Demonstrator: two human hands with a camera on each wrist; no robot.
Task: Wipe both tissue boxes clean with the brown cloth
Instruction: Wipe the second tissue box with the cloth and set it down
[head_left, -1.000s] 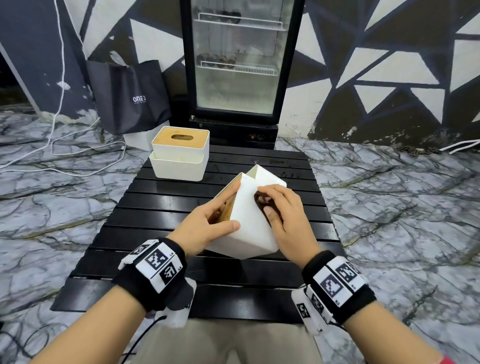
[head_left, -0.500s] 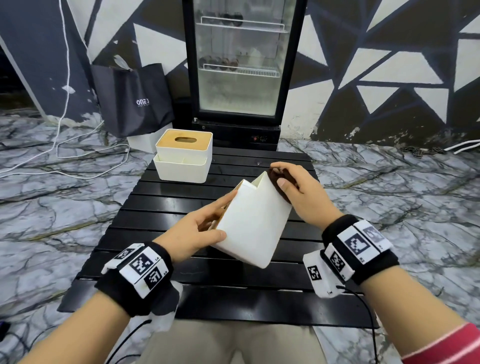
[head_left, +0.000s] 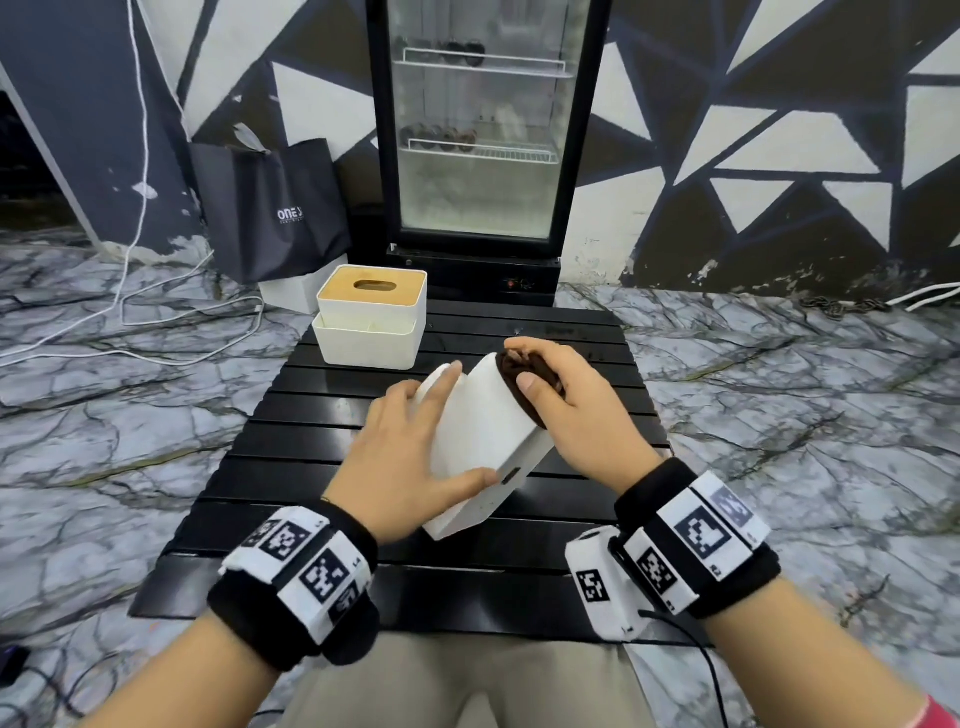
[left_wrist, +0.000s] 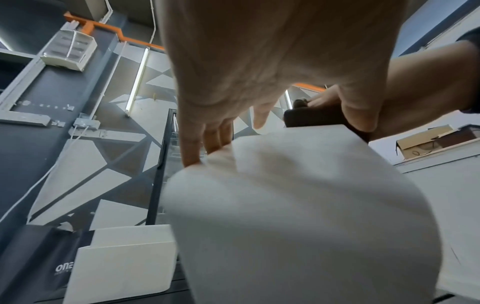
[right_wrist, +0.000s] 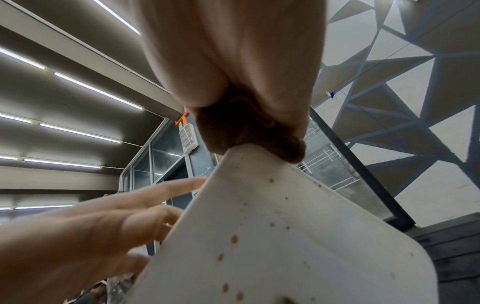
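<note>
A white tissue box (head_left: 483, 426) is tilted over the middle of the black slatted table (head_left: 467, 582). My left hand (head_left: 415, 441) lies on its upper face with straight, spread fingers, thumb near the lower edge. My right hand (head_left: 561, 395) grips the bunched brown cloth (head_left: 524, 374) against the box's far upper right edge. The right wrist view shows the cloth (right_wrist: 241, 127) on the box (right_wrist: 285, 226) edge, whose face carries small brown specks. In the left wrist view, fingertips touch the box (left_wrist: 298, 205). A second white tissue box (head_left: 371, 317) with a wooden lid stands at the table's back left.
A glass-door fridge (head_left: 478, 130) stands right behind the table. A black shopping bag (head_left: 270, 208) leans on the wall to its left, with white cables (head_left: 156, 312) trailing over the marble floor. My knees are under the table's near edge.
The box has tipped from standing on a corner to lying lower and flatter. My right hand carried the cloth up to the far edge. My left hand shifted onto the box's upper face.
</note>
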